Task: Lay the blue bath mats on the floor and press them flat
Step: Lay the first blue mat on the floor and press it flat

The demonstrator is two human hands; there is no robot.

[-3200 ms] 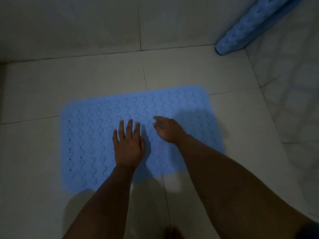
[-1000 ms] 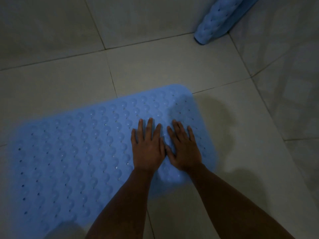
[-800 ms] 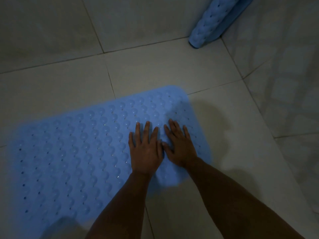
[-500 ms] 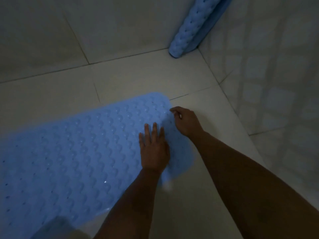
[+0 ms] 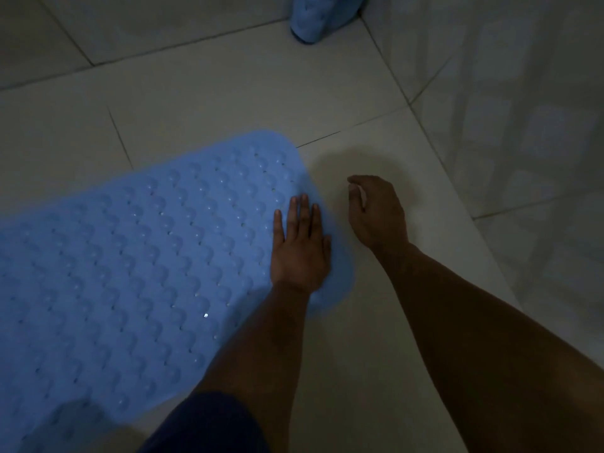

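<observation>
A blue bath mat (image 5: 137,266) with raised bumps and small holes lies spread on the tiled floor, filling the left half of the view. My left hand (image 5: 300,246) presses flat on the mat's right end, fingers straight. My right hand (image 5: 376,214) hovers over bare tile just right of the mat, fingers loosely curled, holding nothing. A second blue mat (image 5: 318,14), rolled up, leans in the far corner at the top edge.
Pale floor tiles (image 5: 376,338) stretch to the right of the mat and beyond it. A tiled wall (image 5: 523,109) rises along the right side. The light is dim. A dark trouser knee (image 5: 202,423) shows at the bottom.
My right hand lifted off the mat's right corner and moved right, off the mat. The left hand slid toward the mat's right end. The view shifted right and closer.
</observation>
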